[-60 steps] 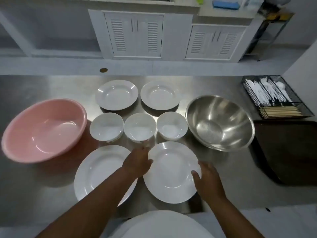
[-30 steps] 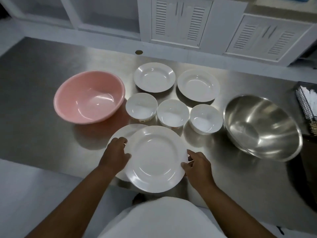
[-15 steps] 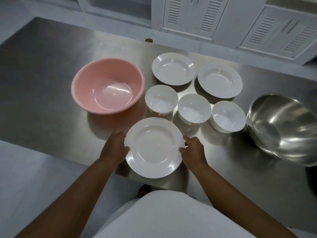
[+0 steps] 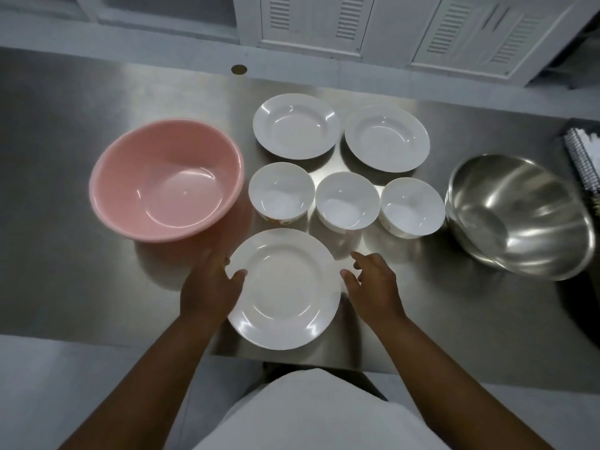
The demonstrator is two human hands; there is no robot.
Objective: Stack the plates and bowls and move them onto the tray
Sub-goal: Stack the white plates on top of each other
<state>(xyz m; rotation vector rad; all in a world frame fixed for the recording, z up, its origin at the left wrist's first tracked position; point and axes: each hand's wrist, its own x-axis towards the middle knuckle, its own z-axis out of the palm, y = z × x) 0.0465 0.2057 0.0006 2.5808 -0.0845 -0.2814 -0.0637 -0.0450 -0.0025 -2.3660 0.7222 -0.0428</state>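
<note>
A large white plate (image 4: 282, 287) lies near the front edge of the steel table (image 4: 65, 222), and no second large plate shows beneath it. My left hand (image 4: 211, 287) grips its left rim with the thumb on top. My right hand (image 4: 373, 287) is at the right rim with fingers spread, the thumb tip just at the edge. Behind stand three small white bowls (image 4: 281, 191) (image 4: 347, 201) (image 4: 412, 206) in a row. Two smaller white plates (image 4: 295, 125) (image 4: 386, 138) lie side by side beyond them.
A pink plastic basin (image 4: 165, 180) sits to the left of the bowls and a big steel mixing bowl (image 4: 519, 216) to the right. A wire cutlery basket (image 4: 581, 157) shows at the right edge. White cabinets stand beyond the table.
Both hands lifted the right large plate, carried it left and set it on the other large plate. The right hand's fingers have now loosened from the rim.
</note>
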